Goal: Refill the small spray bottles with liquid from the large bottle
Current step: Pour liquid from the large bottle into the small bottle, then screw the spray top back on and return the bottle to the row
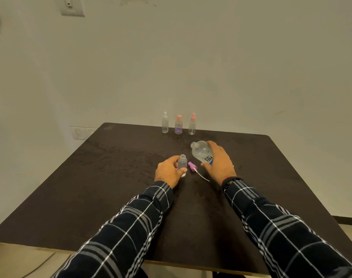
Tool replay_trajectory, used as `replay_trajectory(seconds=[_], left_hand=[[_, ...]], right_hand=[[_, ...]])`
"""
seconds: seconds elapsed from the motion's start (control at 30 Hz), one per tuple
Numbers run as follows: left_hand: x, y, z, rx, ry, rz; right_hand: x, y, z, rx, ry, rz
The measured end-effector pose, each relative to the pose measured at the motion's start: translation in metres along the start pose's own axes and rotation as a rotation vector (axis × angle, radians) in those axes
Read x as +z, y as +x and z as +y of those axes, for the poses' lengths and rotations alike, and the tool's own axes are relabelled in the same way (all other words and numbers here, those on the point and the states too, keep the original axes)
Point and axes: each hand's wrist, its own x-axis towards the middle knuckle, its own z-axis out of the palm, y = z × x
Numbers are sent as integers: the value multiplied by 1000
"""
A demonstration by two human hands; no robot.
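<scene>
Large bottle (pixel 202 151) uncapped, tilted, gripped by right hand (pixel 219 161), left hand (pixel 168 170) grips open small bottle (pixel 182 163)

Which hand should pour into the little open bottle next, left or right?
Right. The right hand grips the large clear labelled bottle, uncapped and tilted toward the small clear open bottle. The left hand holds that small bottle upright on the dark table, so it likely should steady it.
</scene>
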Motion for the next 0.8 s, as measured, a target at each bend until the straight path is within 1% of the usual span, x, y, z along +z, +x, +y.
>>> replay_trajectory(seconds=[0.27,0.47,0.73,0.8], left_hand=[[-1,-2,0,11,-10,1],[-1,-3,1,12,-29,-5],[-1,-5,3,5,-35,4],[-2,-6,4,-1,-37,0]], right_hand=[[1,-1,5,76,279,71],[1,-6,8,158,431,103],[2,-6,11,251,478,100],[2,-4,14,289,460,64]])
